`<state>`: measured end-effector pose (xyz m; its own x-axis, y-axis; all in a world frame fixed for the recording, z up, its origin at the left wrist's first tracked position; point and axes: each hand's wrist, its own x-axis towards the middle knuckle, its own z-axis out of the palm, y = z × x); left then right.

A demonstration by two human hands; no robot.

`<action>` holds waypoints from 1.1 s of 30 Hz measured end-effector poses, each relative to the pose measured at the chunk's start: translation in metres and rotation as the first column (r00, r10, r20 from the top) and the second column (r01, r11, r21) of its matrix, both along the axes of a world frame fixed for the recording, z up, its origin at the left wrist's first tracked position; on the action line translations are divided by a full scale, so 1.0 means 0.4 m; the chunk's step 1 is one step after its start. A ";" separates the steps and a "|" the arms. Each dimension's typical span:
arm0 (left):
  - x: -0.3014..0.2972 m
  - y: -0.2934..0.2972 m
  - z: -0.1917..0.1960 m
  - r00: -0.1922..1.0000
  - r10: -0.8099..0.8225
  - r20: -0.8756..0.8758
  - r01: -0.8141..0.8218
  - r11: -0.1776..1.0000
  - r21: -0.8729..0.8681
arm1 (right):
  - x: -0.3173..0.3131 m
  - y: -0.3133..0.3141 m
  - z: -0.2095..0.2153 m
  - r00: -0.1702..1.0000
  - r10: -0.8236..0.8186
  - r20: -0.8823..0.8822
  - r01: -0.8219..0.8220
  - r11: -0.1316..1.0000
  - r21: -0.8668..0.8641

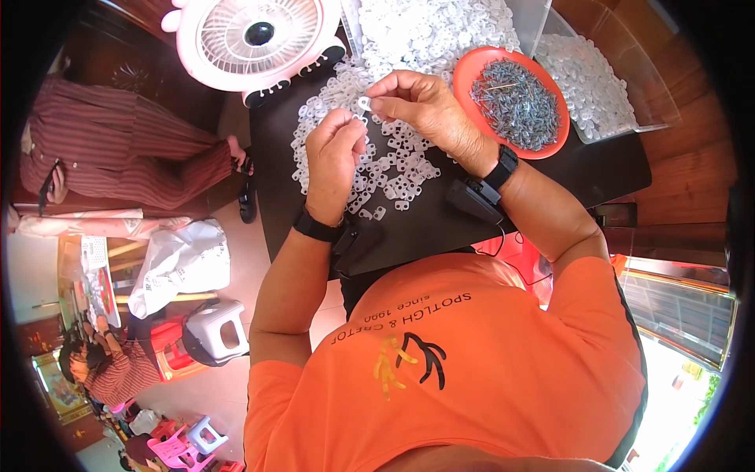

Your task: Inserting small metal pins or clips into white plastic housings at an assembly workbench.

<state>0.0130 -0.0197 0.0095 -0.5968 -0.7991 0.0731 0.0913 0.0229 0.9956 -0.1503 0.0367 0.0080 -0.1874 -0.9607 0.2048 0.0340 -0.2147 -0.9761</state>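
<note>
Between the thumb and forefinger of my right hand (429, 110) is a small white plastic clip (364, 103) with a hole in it. My left hand (333, 154) is closed in a pinch just beside that clip, its fingertips close to the right ones. Whatever it grips is too small to make out. Below and around both hands, a loose spread of similar white plastic clips (405, 164) covers part of the dark table (425, 230). Right of my right hand stands an orange-red plate (465, 72) heaped with small grey pointed pieces (519, 106), like nails or screws.
Behind the hands, a clear bin holds a big heap of white clips (432, 31). Another clear tub (641, 118) of white pieces stands far right. A pink fan (182, 47) occupies the back left. To the left are a person in striped clothes (118, 149) and a stool (228, 330).
</note>
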 end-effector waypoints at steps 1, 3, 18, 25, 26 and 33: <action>0.000 0.000 0.000 1.000 0.004 -0.001 -0.004 1.000 0.003 | 0.002 0.001 0.002 1.000 -0.013 -0.021 0.012 1.000 -0.011; 0.001 -0.001 -0.001 1.000 0.003 0.007 -0.003 1.000 -0.005 | 0.006 0.004 0.007 0.999 -0.024 -0.042 0.024 0.999 -0.021; 0.002 0.003 -0.001 1.000 0.015 0.016 -0.014 0.998 -0.063 | -0.005 -0.005 -0.007 0.998 0.032 0.049 -0.032 0.999 -0.011; 0.003 0.005 0.005 1.000 0.008 0.030 -0.006 0.997 -0.076 | -0.005 -0.005 -0.005 0.991 0.040 0.124 -0.039 0.999 -0.011; 0.003 0.006 0.006 1.000 0.009 0.030 -0.007 0.997 -0.075 | -0.005 -0.004 -0.005 0.993 0.042 0.107 -0.041 0.999 -0.009; 0.004 0.004 0.003 1.000 0.003 0.020 -0.002 0.999 -0.045 | 0.000 0.002 0.000 0.999 0.021 0.026 -0.021 1.000 0.012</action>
